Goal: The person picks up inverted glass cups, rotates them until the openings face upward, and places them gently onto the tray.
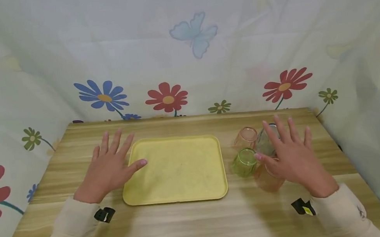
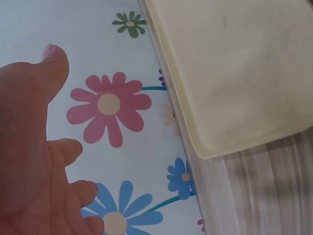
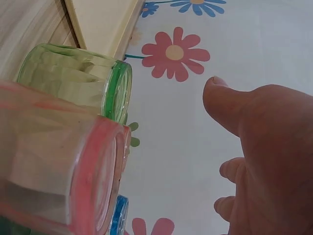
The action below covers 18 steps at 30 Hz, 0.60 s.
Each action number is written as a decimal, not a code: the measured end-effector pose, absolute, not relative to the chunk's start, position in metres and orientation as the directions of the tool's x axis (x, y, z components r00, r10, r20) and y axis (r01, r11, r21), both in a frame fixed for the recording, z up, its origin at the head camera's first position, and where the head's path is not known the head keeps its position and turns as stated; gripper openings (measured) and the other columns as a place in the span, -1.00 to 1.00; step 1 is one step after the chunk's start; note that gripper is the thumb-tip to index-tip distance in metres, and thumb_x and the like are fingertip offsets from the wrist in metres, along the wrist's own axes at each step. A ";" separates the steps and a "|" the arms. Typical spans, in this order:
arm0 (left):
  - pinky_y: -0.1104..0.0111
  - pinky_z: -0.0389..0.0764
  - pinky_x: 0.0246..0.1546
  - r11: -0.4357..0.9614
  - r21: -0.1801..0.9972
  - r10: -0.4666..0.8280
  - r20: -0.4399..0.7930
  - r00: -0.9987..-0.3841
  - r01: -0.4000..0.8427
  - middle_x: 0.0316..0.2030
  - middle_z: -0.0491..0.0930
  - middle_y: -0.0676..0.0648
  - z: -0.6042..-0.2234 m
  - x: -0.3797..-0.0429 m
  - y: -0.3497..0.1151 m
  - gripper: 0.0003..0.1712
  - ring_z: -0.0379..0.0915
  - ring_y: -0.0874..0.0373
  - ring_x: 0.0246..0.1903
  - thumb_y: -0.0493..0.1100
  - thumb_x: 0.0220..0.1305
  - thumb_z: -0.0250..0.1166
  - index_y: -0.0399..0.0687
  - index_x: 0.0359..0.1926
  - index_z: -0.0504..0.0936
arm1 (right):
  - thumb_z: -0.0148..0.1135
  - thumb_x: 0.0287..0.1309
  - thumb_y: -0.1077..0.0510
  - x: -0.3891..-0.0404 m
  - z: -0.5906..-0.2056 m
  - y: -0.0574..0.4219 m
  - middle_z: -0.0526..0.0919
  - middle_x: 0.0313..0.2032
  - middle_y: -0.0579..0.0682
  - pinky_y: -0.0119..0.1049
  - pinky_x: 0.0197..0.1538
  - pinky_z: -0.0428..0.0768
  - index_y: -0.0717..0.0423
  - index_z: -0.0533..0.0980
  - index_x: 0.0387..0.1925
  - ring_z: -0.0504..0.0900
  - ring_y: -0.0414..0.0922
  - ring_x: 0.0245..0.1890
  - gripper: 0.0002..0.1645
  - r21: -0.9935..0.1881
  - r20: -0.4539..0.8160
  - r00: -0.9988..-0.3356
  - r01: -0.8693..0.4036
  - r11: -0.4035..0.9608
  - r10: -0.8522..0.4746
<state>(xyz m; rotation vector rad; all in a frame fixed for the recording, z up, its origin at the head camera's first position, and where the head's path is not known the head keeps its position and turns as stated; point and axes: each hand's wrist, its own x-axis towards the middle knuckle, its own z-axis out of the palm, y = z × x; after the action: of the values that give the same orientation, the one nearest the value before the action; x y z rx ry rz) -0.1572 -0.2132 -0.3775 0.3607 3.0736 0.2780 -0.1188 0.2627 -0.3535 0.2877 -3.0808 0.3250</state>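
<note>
Lying on the table: yellow tray, long axis left-to-right, parallel to the far edge. Rightward, across a narrow gap: green glass, two pink glasses, blue glass, close-set. Left hand raised at tray's left edge; right hand over the glasses; both fingers-spread, holding nothing.

Tinted glasses stand clustered just right of a yellow rectangular tray.
</note>
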 end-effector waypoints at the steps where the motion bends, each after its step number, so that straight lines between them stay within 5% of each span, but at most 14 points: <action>1: -0.54 -0.13 0.47 0.956 0.186 0.234 -0.015 -0.972 0.227 0.67 -0.23 -0.37 -0.379 -0.157 -0.214 0.10 -0.42 -0.55 0.60 0.55 0.41 0.01 0.05 0.69 -0.04 | 0.09 0.40 -0.46 -0.118 -0.354 0.265 -0.36 0.70 0.15 0.67 0.44 -0.41 -0.13 -0.18 0.70 -0.37 0.44 0.64 0.14 -0.200 0.050 -0.982 -0.188 0.962 -0.182; 18: -0.44 0.04 0.49 0.921 0.312 0.260 -0.046 -0.964 0.234 0.65 -0.24 -0.43 -0.408 -0.154 -0.221 0.22 -0.30 -0.58 0.58 0.44 0.37 0.22 -0.16 0.68 -0.11 | 0.10 0.34 -0.52 -0.111 -0.369 0.278 -0.28 0.70 0.17 0.65 0.47 -0.31 -0.12 -0.15 0.70 -0.32 0.39 0.65 0.19 -0.162 0.011 -0.981 -0.194 0.967 -0.195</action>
<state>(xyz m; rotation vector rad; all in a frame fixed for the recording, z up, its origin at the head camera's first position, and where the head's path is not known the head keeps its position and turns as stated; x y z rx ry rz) -0.1536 -0.2213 -0.4084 0.3856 2.9938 0.4695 -0.1109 0.2775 -0.3693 0.3086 -3.1206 0.2567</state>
